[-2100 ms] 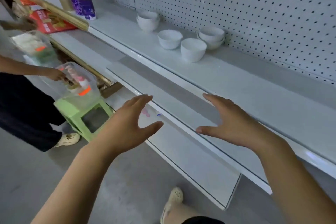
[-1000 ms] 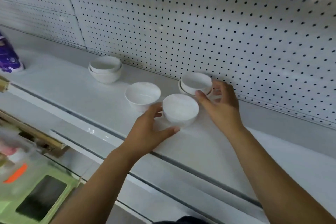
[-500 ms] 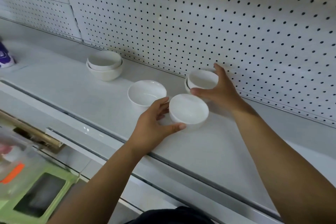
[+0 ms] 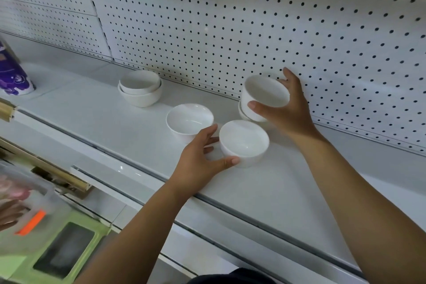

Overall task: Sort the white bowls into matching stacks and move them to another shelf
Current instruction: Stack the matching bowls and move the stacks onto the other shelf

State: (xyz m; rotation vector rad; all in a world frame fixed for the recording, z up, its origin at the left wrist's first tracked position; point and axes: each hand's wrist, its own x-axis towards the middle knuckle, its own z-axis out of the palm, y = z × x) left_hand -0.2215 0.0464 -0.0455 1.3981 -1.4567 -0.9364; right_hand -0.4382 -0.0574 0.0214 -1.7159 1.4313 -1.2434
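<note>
Several white bowls stand on the white shelf (image 4: 96, 120). My right hand (image 4: 290, 110) grips a small bowl (image 4: 265, 92) and holds it tilted just above another bowl (image 4: 242, 112), which is mostly hidden beneath it. My left hand (image 4: 200, 163) is wrapped around the near side of a bowl (image 4: 244, 140) that rests on the shelf. A wider bowl (image 4: 189, 120) sits just left of it, close to my left fingers. Further left, by the back wall, is a stack of two bowls (image 4: 140, 89).
A white pegboard wall (image 4: 230, 25) backs the shelf. A purple package (image 4: 12, 74) stands at the far left. Lower shelves (image 4: 207, 251) run below the front edge. At lower left are a green stool (image 4: 62, 253), a clear container and another person's hand.
My right hand has lifted the small top bowl off the one beneath it and tilted it. My left hand stays on the near bowl. Two seconds ago both hands were free, well below the shelf.
</note>
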